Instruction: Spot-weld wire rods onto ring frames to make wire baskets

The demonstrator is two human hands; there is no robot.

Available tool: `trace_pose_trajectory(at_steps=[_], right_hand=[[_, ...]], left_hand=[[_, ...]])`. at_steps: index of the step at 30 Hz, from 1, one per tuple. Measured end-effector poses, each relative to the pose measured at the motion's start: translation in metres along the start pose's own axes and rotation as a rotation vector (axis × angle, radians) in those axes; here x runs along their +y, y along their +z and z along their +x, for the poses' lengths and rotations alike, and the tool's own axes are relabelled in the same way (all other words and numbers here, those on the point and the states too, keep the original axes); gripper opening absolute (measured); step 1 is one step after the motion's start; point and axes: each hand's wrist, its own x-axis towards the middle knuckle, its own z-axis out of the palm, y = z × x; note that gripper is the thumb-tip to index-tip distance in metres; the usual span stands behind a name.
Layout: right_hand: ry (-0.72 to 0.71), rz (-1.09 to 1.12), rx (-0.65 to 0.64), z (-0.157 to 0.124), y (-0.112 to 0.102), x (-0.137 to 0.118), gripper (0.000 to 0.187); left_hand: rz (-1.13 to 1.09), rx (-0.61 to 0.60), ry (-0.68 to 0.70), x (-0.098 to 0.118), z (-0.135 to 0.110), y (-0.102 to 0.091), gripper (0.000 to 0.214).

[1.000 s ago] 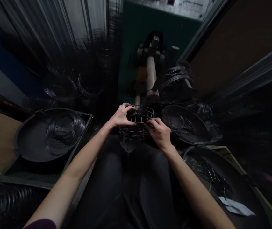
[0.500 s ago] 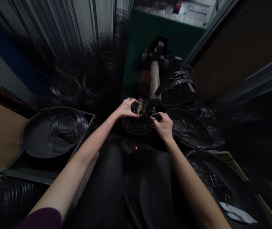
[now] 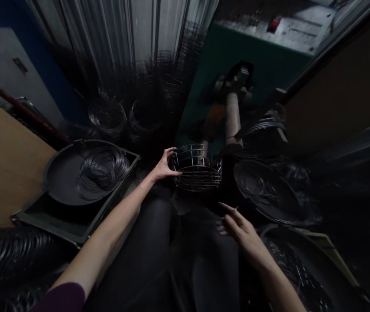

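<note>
Dim workshop; left hand point(image 3: 164, 168) fingers grip round wire basket point(image 3: 197, 168); right hand point(image 3: 237, 224) loosely open.

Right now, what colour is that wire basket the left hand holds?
Silvery bare metal; the wire basket shows best in the head view.

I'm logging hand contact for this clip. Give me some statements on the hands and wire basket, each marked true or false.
1. The left hand grips the wire basket. True.
2. The right hand is on the basket too. False: it is off the basket, nearer the person.
3. Wire rings lie in the round tray on the left. True.
4. The basket is full of parts. False: it looks empty.
</note>
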Motion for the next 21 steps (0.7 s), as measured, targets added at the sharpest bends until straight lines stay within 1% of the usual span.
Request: trace_pose_trajectory(at_steps=[2, 4, 5, 6, 8, 10, 12, 14, 15, 16, 17, 19, 20, 21], right_hand=[[-0.023, -0.036, -0.079, -0.002, 0.010, -0.018, 0.085], [-0.082, -0.088, -0.111, 0.000, 0.017, -0.040, 0.088], [-0.106, -0.120, -0.118, 0.003, 0.021, -0.051, 0.083], [-0.120, -0.159, -0.125, 0.008, 0.024, -0.060, 0.075], [-0.127, -0.251, -0.142, 0.022, 0.030, -0.072, 0.052], [-0.148, -0.352, -0.118, 0.037, 0.036, -0.076, 0.036], [-0.237, -0.457, -0.027, 0.047, 0.040, -0.074, 0.026], [-0.381, -0.548, 0.086, 0.048, 0.041, -0.072, 0.019], [-0.436, -0.569, 0.114, 0.045, 0.041, -0.071, 0.018], [-0.452, -0.564, 0.109, 0.041, 0.039, -0.071, 0.019], [-0.422, -0.537, 0.067, 0.035, 0.038, -0.072, 0.022], [-0.278, -0.459, -0.069, 0.025, 0.032, -0.074, 0.031], [-0.214, -0.437, -0.116, 0.022, 0.030, -0.074, 0.035], [-0.188, -0.442, -0.125, 0.020, 0.027, -0.073, 0.036]], left_hand=[[0.127, -0.025, 0.101, 0.022, -0.008, -0.007, 0.088], [0.294, -0.101, 0.198, 0.044, -0.016, -0.012, 0.080], [0.375, -0.146, 0.232, 0.054, -0.019, -0.013, 0.077], [0.444, -0.189, 0.255, 0.063, -0.021, -0.011, 0.075], [0.553, -0.263, 0.276, 0.075, -0.025, -0.004, 0.071], [0.637, -0.314, 0.278, 0.082, -0.027, 0.005, 0.067], [0.687, -0.343, 0.284, 0.084, -0.027, 0.014, 0.064], [0.694, -0.356, 0.296, 0.085, -0.026, 0.021, 0.061], [0.687, -0.360, 0.297, 0.084, -0.026, 0.023, 0.061], [0.677, -0.360, 0.293, 0.084, -0.025, 0.024, 0.060], [0.667, -0.360, 0.287, 0.083, -0.024, 0.025, 0.060], [0.653, -0.365, 0.276, 0.081, -0.021, 0.027, 0.061], [0.650, -0.369, 0.274, 0.081, -0.021, 0.027, 0.062], [0.648, -0.372, 0.274, 0.080, -0.020, 0.028, 0.062]])
